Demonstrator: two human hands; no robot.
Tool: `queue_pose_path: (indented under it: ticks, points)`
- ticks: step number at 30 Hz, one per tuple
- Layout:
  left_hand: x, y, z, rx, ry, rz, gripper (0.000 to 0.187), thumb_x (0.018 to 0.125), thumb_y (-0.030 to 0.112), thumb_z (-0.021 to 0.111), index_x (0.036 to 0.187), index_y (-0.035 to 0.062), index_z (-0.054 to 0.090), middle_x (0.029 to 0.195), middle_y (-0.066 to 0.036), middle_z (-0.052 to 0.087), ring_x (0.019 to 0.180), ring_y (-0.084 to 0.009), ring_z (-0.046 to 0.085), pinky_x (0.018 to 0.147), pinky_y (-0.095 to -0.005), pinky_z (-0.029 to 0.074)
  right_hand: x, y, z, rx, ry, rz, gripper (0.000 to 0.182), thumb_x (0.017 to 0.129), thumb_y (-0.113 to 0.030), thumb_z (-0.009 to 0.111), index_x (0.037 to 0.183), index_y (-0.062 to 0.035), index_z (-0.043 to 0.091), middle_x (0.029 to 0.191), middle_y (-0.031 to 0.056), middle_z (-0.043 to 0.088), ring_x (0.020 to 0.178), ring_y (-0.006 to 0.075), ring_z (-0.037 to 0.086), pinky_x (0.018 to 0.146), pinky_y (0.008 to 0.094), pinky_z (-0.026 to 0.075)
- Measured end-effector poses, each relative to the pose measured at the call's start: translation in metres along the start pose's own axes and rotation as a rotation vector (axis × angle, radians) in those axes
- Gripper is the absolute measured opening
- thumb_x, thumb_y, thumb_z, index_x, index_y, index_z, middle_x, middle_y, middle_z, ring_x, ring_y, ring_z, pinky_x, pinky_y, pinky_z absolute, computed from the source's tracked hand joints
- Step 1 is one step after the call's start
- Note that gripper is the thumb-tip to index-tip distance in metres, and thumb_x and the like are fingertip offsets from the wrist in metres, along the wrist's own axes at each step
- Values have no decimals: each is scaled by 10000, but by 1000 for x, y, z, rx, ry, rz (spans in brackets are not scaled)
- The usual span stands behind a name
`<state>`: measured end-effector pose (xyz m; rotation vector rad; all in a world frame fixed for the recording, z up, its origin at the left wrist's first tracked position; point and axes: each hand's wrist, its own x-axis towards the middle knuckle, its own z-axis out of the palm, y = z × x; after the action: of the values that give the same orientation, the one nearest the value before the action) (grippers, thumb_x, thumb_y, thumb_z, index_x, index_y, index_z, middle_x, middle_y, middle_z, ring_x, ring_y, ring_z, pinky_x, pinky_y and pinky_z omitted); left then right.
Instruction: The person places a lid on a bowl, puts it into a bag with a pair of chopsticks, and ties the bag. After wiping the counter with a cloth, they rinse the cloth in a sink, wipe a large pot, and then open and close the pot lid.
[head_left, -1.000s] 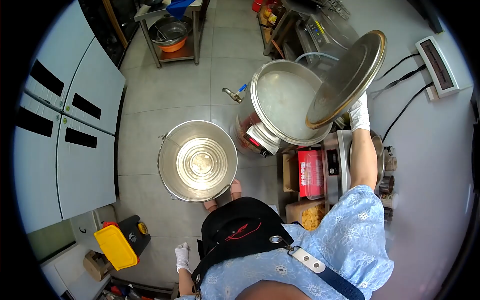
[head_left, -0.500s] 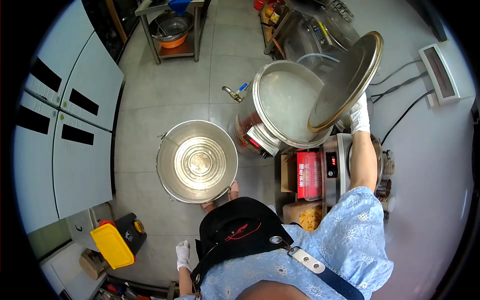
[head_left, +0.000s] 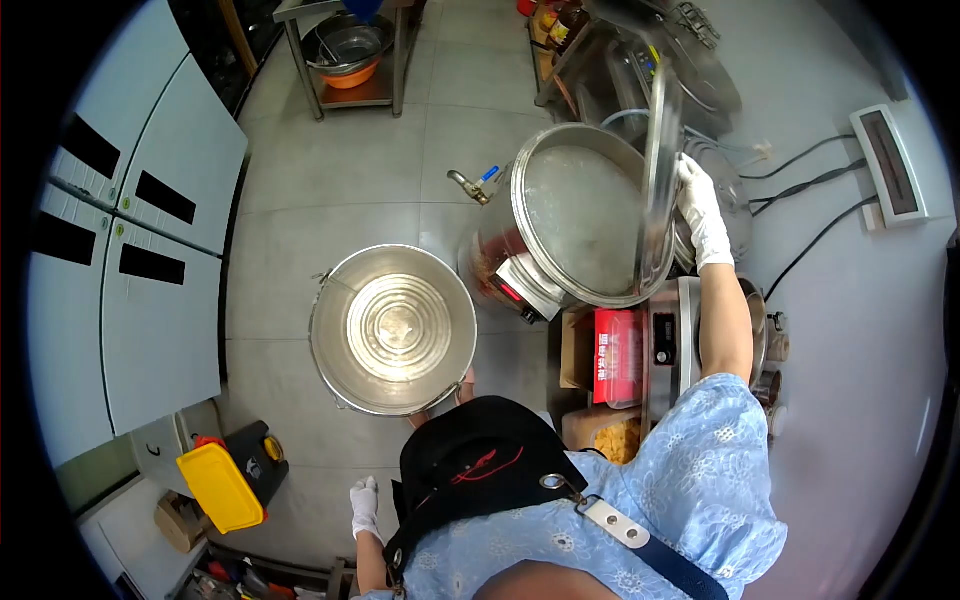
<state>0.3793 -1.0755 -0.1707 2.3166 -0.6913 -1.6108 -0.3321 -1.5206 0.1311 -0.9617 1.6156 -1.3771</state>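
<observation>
Tilting lid (head_left: 657, 170) upright, right hand (head_left: 700, 212) gripping.

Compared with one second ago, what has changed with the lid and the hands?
The right hand has turned the lid from a tilted, face-on position to nearly edge-on, standing upright by the right rim of the boiler pot, and keeps its hold on it. The left hand stays low at the person's side, holding nothing. The empty bucket on the floor has not moved.
</observation>
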Motion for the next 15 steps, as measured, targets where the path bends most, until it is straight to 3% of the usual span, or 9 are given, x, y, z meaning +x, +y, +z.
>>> queue_pose_path:
  ticks: [1,2,5,6,7,10,13,15]
  points:
    - [-4,4,2,-31,9,6,230,902,203,569,833,-6,638,666,-28,595,589,-112,501,551,-272,411,5,8,6,-132,-18,62,289,932,-132,539,1201,-28,563,751,-27,571,596,59,479,538,197,398]
    - [-8,8,4,-60,15,16,233,901,205,570,835,-8,637,670,-30,595,593,-112,501,552,-273,409,8,21,17,-153,92,78,275,929,-115,527,1187,-30,576,664,-58,492,514,40,376,460,184,303]
    - [-15,12,9,-130,41,2,242,897,209,572,842,-18,635,678,-32,597,596,-118,506,558,-275,408,28,61,23,-247,78,111,244,896,-58,567,1131,-11,612,779,-29,601,605,39,479,537,185,381]
    - [-18,13,9,-134,47,-3,242,897,209,572,842,-18,635,678,-32,597,596,-118,506,558,-275,408,27,68,33,-305,105,120,247,882,-39,581,1121,11,616,907,27,654,735,79,565,656,205,447]
    - [-21,13,7,-53,28,-12,245,896,209,571,849,-23,635,685,-34,601,602,-119,510,565,-274,412,39,92,34,-381,97,7,258,897,-50,565,1146,3,602,887,15,649,712,69,561,632,196,446]
    - [-23,2,12,-1,23,-22,248,894,208,570,860,-29,636,691,-36,608,609,-120,512,574,-277,417,52,131,35,-566,139,-1,300,870,-43,598,1157,45,593,1061,115,652,954,171,598,856,260,451]
    - [-27,-5,18,-24,50,-40,248,893,208,570,866,-29,638,694,-39,614,611,-120,511,578,-281,421,55,150,37,-787,146,1,349,861,-119,608,1181,18,586,1133,187,630,1061,272,599,928,313,432]
    - [-31,-5,22,-18,61,-62,247,892,208,570,869,-28,640,696,-41,618,612,-120,512,581,-282,423,44,145,48,-828,156,28,345,862,-122,602,1180,11,590,1134,190,627,1065,281,597,928,317,431]
